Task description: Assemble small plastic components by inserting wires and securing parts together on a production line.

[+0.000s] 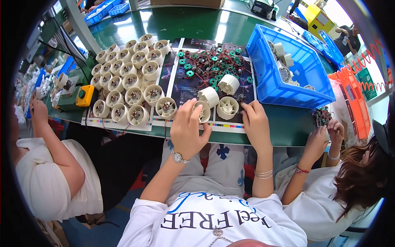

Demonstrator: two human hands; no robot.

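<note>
My left hand (pixel 187 129) has its fingers on a cream round plastic fan housing (pixel 203 114) near the table's front edge. A second housing (pixel 209 97) leans on its side just behind it. To the right, an upright housing (pixel 227 108) stands with its vaned inside facing up, and another (pixel 228 84) lies tilted behind. My right hand (pixel 256 121) pinches a small dark part (pixel 242 98) at its fingertips, beside the upright housing. What kind of part it is stays too small to tell. A tangle of small green circuit boards with red and black wires (pixel 214 61) lies beyond.
Several rows of cream housings (pixel 129 80) with copper-coloured centres stand at left. A blue crate (pixel 288 88) with some housings sits at right. A green machine with a yellow button box (pixel 85 95) is far left. Co-workers (pixel 57 173) (pixel 329 185) sit at both sides.
</note>
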